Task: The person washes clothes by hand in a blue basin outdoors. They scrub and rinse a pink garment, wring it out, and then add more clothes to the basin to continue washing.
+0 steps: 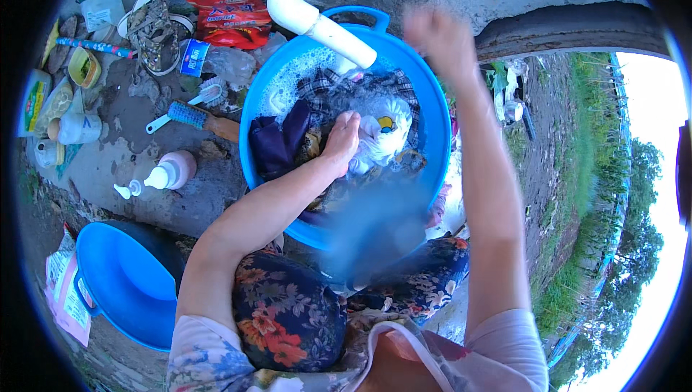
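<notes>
2 hands work about the blue basin (425,103). Left hand (342,136), its grip curled shut on the wet clothes (375,132) at the basin's middle, is nearer. Right hand (440,35) is raised over the basin's far rim, blurred; grip unclear.

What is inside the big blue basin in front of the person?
The blue basin holds suds, a checked cloth, dark cloth and a white garment under the left hand. Anything beneath the laundry is hidden.

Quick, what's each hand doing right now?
Left hand: closed on the white cloth in the blue basin.
Right hand: raised above the basin, blurred; cannot tell.
</notes>
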